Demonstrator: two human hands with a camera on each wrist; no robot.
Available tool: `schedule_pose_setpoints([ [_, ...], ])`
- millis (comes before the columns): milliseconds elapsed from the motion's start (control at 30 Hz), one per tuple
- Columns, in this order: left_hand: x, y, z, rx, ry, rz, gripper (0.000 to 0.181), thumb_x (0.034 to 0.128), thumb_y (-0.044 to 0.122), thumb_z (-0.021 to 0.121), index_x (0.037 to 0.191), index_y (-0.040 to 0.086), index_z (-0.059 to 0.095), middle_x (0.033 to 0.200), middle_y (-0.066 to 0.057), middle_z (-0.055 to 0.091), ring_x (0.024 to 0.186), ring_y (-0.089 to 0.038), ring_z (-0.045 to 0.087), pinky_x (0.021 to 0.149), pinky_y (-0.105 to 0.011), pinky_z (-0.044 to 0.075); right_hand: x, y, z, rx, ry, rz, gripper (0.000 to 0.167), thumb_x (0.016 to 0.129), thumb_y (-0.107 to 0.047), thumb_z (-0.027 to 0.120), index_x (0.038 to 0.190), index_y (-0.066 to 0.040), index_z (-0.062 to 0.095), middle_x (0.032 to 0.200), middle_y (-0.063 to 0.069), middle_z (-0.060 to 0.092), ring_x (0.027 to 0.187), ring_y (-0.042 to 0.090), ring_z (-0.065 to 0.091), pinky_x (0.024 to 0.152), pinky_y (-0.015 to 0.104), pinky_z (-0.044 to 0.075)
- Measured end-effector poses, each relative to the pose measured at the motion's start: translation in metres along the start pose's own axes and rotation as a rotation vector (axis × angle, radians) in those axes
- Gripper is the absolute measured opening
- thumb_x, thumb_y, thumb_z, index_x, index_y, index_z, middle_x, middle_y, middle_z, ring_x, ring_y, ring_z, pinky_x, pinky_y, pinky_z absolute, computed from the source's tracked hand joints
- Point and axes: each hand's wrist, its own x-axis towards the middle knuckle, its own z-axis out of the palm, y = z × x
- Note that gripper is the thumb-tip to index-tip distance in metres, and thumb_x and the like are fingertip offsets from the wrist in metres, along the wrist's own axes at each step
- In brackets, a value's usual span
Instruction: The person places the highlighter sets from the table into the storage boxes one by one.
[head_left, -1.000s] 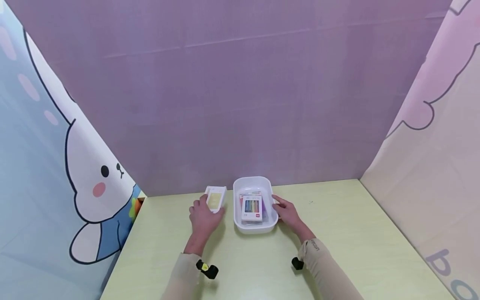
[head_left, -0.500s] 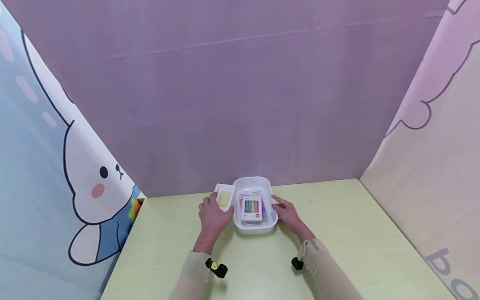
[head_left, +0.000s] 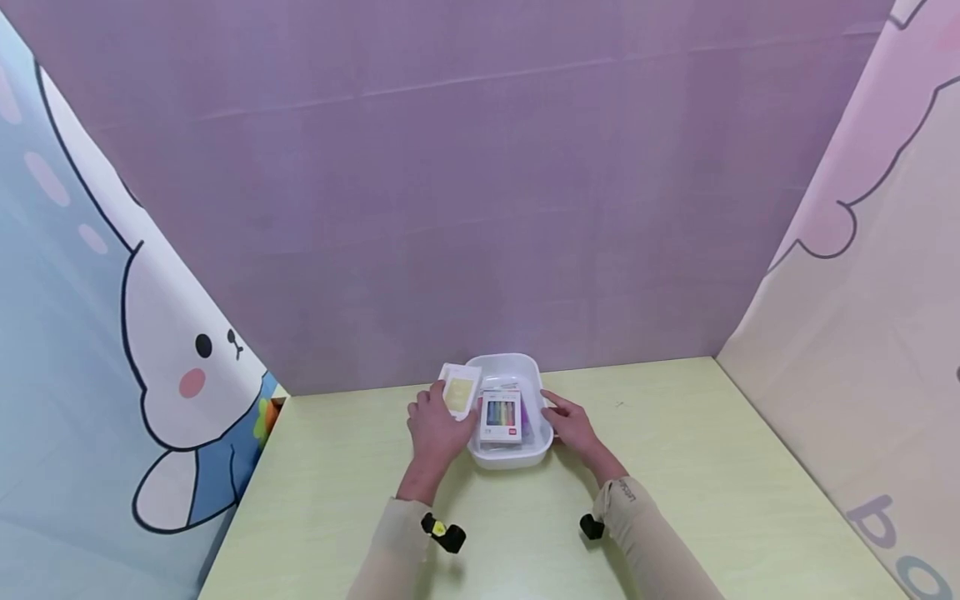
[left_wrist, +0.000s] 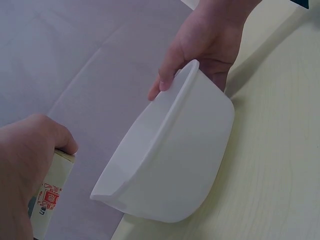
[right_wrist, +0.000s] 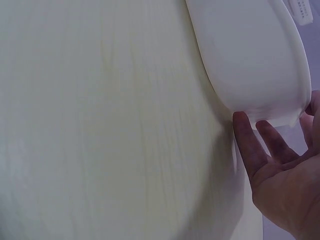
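Note:
My left hand (head_left: 438, 427) grips a small white box with a pale yellow panel (head_left: 460, 392), held at the left rim of a white plastic basin (head_left: 510, 457). In the left wrist view the box's side (left_wrist: 50, 195) shows red printing. My right hand (head_left: 573, 425) holds the basin's right side; in the left wrist view its thumb lies over the rim, and in the right wrist view its fingers (right_wrist: 247, 142) touch the outer wall. Inside the basin lies a white box printed with coloured stripes (head_left: 501, 415), on top of pink and purple flat packs, partly hidden.
The basin stands on a pale wooden-look table (head_left: 675, 467), near its back edge. A purple cloth (head_left: 480, 208) hangs behind. Printed cloths rise on both sides, with a cartoon rabbit (head_left: 187, 375) on the left one. Each wrist wears a black camera.
My left hand has carried the small white box to the right, from beside the basin to its left rim. My right hand stays on the basin, which has hardly moved.

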Motion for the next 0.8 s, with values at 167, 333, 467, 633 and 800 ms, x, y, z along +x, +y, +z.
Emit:
schedule_pose_setpoints([
  [167, 0.001, 0.004, 0.005, 0.016, -0.008, 0.011, 0.08, 0.0729, 0.054, 0.072, 0.134, 0.008, 0.048, 0.109, -0.017, 0.053, 0.096, -0.035, 0.047, 0.078, -0.048, 0.042, -0.001, 0.0, 0.0, 0.0, -0.006, -0.005, 0.045, 0.096, -0.013, 0.061, 0.14, -0.016, 0.054, 0.117, 0.023, 0.062, 0.084, 0.025, 0.066, 0.064, 0.039, 0.057],
  [333, 0.001, 0.009, 0.008, 0.013, -0.013, 0.029, 0.079, 0.0706, 0.051, 0.073, 0.133, 0.009, 0.049, 0.107, -0.016, 0.054, 0.095, -0.034, 0.048, 0.076, -0.047, 0.042, 0.0, 0.0, 0.0, 0.015, -0.01, 0.0, 0.045, 0.096, -0.015, 0.061, 0.14, -0.018, 0.055, 0.118, 0.022, 0.062, 0.086, 0.026, 0.066, 0.065, 0.039, 0.057],
  [467, 0.0, 0.013, 0.009, 0.01, -0.002, 0.058, 0.078, 0.0687, 0.05, 0.074, 0.131, 0.009, 0.05, 0.105, -0.016, 0.055, 0.092, -0.034, 0.049, 0.074, -0.047, 0.042, 0.0, 0.001, 0.0, 0.019, -0.006, 0.003, 0.044, 0.095, -0.014, 0.062, 0.139, -0.018, 0.055, 0.117, 0.021, 0.063, 0.085, 0.026, 0.066, 0.065, 0.039, 0.057],
  [633, -0.002, 0.018, 0.011, 0.027, -0.012, 0.067, 0.078, 0.0694, 0.051, 0.073, 0.132, 0.01, 0.05, 0.106, -0.015, 0.055, 0.092, -0.033, 0.048, 0.074, -0.045, 0.042, 0.0, 0.001, 0.001, 0.018, -0.003, 0.002, 0.045, 0.095, -0.013, 0.062, 0.139, -0.017, 0.055, 0.117, 0.022, 0.063, 0.085, 0.027, 0.066, 0.064, 0.04, 0.057],
  [800, -0.004, 0.022, 0.014, 0.029, -0.009, 0.081, 0.079, 0.0691, 0.051, 0.074, 0.132, 0.009, 0.051, 0.107, -0.016, 0.055, 0.091, -0.033, 0.049, 0.073, -0.045, 0.043, 0.0, 0.001, 0.002, 0.036, -0.012, 0.005, 0.045, 0.095, -0.013, 0.063, 0.139, -0.016, 0.055, 0.119, 0.025, 0.062, 0.089, 0.032, 0.066, 0.064, 0.04, 0.058],
])
